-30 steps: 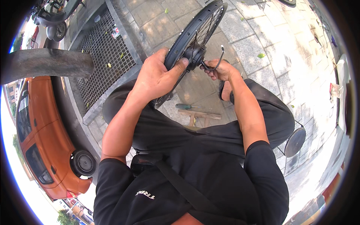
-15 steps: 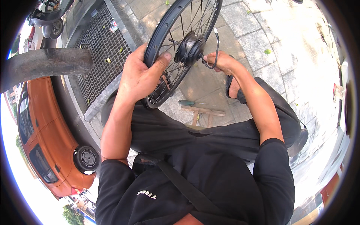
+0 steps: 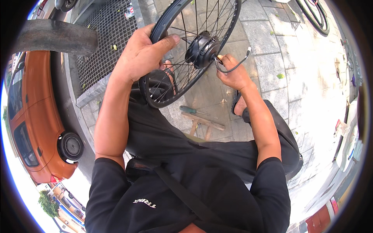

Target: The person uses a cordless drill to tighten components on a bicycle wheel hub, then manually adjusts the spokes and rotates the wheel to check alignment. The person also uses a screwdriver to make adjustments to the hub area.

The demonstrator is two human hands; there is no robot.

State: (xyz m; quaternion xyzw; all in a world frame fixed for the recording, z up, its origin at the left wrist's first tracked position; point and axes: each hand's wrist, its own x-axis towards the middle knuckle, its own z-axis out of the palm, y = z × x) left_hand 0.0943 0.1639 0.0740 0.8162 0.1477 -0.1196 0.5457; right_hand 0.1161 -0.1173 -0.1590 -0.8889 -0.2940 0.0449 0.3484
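Observation:
A black spoked bicycle wheel (image 3: 230,31) is held up at a tilt above my legs, its black hub (image 3: 200,49) facing the right. My left hand (image 3: 142,54) grips the rim on its left side, thumb toward the spokes. My right hand (image 3: 233,73) is closed at the axle end of the hub, where a black cable (image 3: 243,62) loops out to a light-tipped plug; exactly what the fingers pinch there is partly hidden. Below the wheel, a green-handled screwdriver (image 3: 188,109) lies beside a small wooden piece (image 3: 202,120) on the paving.
I sit low on the pavement (image 3: 260,46), legs bent. A tree trunk (image 3: 54,37) crosses a metal grate (image 3: 105,31) in a raised border at left, beside an orange car (image 3: 39,108). Another bicycle wheel (image 3: 322,30) is at the upper right.
The wheel has swung toward a more face-on angle, showing more spokes. My left hand has moved up and left with the rim; my right hand stays at the axle and cable.

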